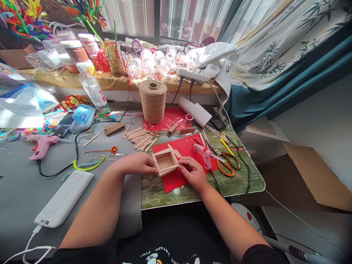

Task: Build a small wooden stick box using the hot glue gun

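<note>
A small square box made of wooden craft sticks (165,169) is held up over a red sheet (172,185), its opening facing me. My left hand (143,164) grips its left side, thumb near the lower left corner. On the right edge, my right hand (194,173) pinches the box between thumb and fingers. A few loose craft sticks (175,151) lie just behind the box on the red sheet. To the right of my right hand rests a pink glue gun (205,156), its nozzle pointing right. Behind the hands is a pile of craft sticks (140,138).
A twine spool (153,102) stands at the back. Orange-handled scissors (228,165) lie on the right. A second pink glue gun (44,146) and a white power bank (64,198) are on the left. Black cables cross the table. Bottles and jars crowd the windowsill.
</note>
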Tool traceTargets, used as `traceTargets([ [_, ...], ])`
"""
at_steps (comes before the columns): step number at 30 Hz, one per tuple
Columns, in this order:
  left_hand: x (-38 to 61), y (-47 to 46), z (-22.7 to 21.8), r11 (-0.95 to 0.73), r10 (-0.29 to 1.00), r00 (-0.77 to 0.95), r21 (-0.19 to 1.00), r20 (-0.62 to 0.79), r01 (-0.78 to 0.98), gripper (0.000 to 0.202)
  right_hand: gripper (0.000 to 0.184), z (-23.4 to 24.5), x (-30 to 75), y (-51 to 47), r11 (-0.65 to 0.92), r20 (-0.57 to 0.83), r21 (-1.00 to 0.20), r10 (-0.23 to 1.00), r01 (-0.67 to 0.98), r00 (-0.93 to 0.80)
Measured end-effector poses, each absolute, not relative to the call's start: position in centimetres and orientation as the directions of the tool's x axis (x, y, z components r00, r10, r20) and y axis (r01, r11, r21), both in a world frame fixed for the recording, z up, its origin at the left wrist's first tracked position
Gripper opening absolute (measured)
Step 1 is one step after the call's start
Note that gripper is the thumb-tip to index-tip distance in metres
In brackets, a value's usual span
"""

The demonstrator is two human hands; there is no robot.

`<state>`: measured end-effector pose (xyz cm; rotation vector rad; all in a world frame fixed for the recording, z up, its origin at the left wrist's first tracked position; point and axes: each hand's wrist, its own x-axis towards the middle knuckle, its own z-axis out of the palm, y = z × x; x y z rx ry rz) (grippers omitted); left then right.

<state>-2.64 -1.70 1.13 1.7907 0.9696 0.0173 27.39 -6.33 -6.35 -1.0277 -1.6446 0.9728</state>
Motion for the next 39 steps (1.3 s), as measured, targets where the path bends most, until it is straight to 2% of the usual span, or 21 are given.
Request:
traceTargets([
  [5, -2.5, -1.6, 1.3, -0.098, 0.597, 0.657, 0.771, -0.460, 0.629, 0.030, 0.021, -6.6, 27.3, -6.5, 0.313, 0.272, -0.931, 0.938, 0.189, -0.214],
  [8, -2.8, -1.6, 1.8, -0.110, 0.586, 0.672, 0.777, -0.454, 0.620, 0.026, 0.024, -6.5, 27.4, -6.6, 0.318, 0.291, -0.930, 0.943, 0.185, -0.158],
  [11, -3.5, -1.7, 2.2, -0.092, 0.604, 0.675, 0.804, -0.424, 0.587, 0.033, 0.020, -6.3, 27.4, -6.6, 0.352, 0.358, -0.882, 0.933, 0.313, -0.042],
  [13, -4.0, -1.8, 2.2, -0.045, 0.627, 0.684, 0.859, -0.372, 0.509, 0.039, 0.022, -6.3, 27.4, -6.4, 0.362, 0.393, -0.813, 0.919, 0.456, -0.030],
  [15, -4.5, -1.8, 1.9, -0.015, 0.693, 0.670, 0.923, -0.268, 0.385, 0.044, 0.027, -6.3, 27.4, -6.4, 0.385, 0.418, -0.699, 0.904, 0.602, -0.093],
  [18, -4.9, -1.5, 1.0, -0.016, 0.838, 0.538, 0.982, -0.090, 0.190, 0.047, 0.038, -6.1, 27.4, -7.0, 0.406, 0.402, -0.498, 0.891, 0.766, -0.211],
  [20, -4.8, -1.1, 0.5, -0.023, 0.909, 0.417, 0.994, -0.023, 0.104, 0.047, 0.042, -5.7, 27.7, -7.6, 0.370, 0.330, -0.402, 0.912, 0.838, -0.244],
  [24, -3.9, -0.6, -0.2, -0.059, 0.982, 0.184, 0.998, 0.052, 0.033, 0.044, 0.035, -4.5, 28.9, -8.2, 0.243, 0.096, -0.295, 0.970, 0.924, -0.224],
  [27, -3.4, -0.4, -0.4, -0.070, 0.994, 0.081, 0.998, 0.070, 0.001, 0.041, 0.030, -4.2, 29.5, -7.7, 0.178, -0.009, -0.294, 0.982, 0.939, -0.190],
  [31, -3.4, -0.2, -0.8, -0.090, 0.996, 0.014, 0.996, 0.091, -0.014, 0.039, 0.022, -4.4, 29.5, -7.1, 0.117, -0.050, -0.315, 0.989, 0.942, -0.139],
  [35, -3.3, -0.2, -0.9, -0.091, 0.996, 0.009, 0.996, 0.091, -0.011, 0.039, 0.020, -4.6, 29.7, -7.2, 0.148, 0.025, -0.332, 0.989, 0.932, -0.148],
  [39, -3.1, -0.3, -0.8, -0.083, 0.994, 0.066, 0.996, 0.084, -0.018, 0.039, 0.021, -4.0, 30.6, -7.2, 0.219, 0.123, -0.431, 0.975, 0.875, -0.184],
])
